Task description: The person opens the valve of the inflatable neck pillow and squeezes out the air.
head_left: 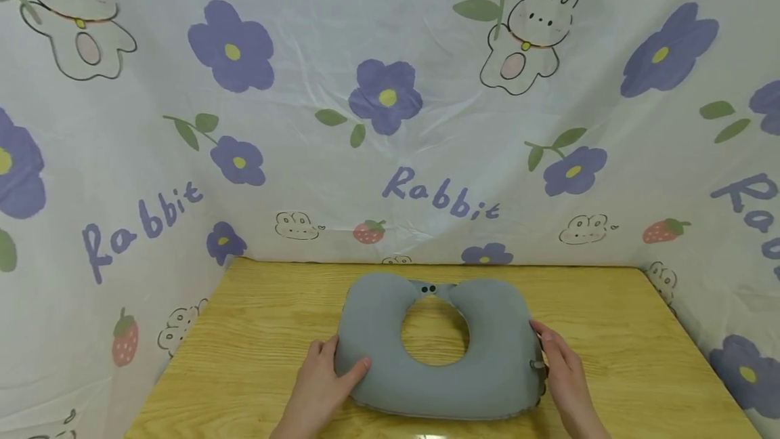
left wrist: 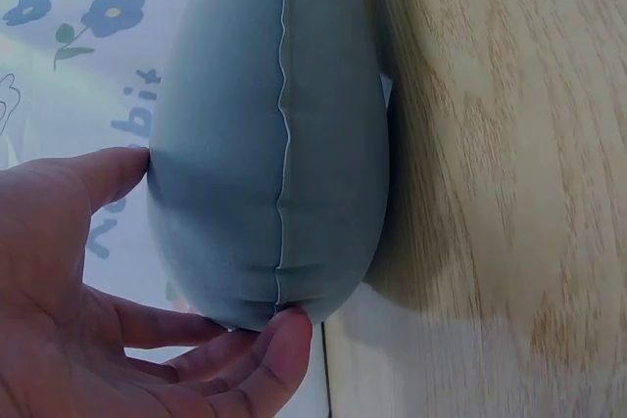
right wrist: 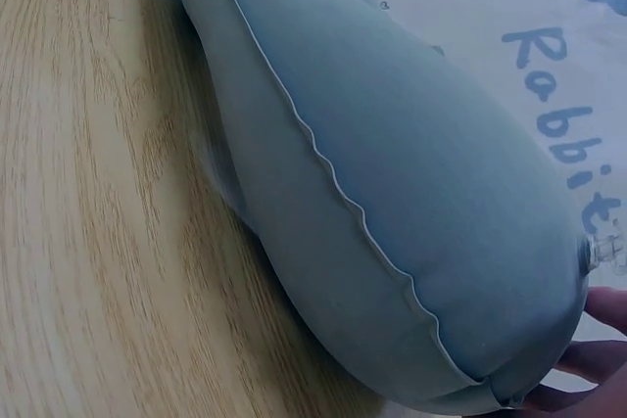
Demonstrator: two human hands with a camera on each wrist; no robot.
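Observation:
A grey inflatable neck pillow (head_left: 378, 330), puffed up, lies on the wooden table with its round hole in the middle. Two dark snap buttons (head_left: 428, 288) sit on the narrow strap at its far side. My left hand (head_left: 319, 381) grips its left end, thumb on the upper face and fingers around the side seam (left wrist: 282, 144). At the right end, my right hand (head_left: 565, 374) holds the edge with its fingers, beside a small clear valve (right wrist: 605, 252). The right thumb is hard to make out, and most of that hand is out of the right wrist view.
The wood-grain table (head_left: 262, 310) extends around the pillow on both sides. Behind it and at its sides hangs a white cloth (head_left: 317, 175) printed with purple flowers, rabbits and strawberries.

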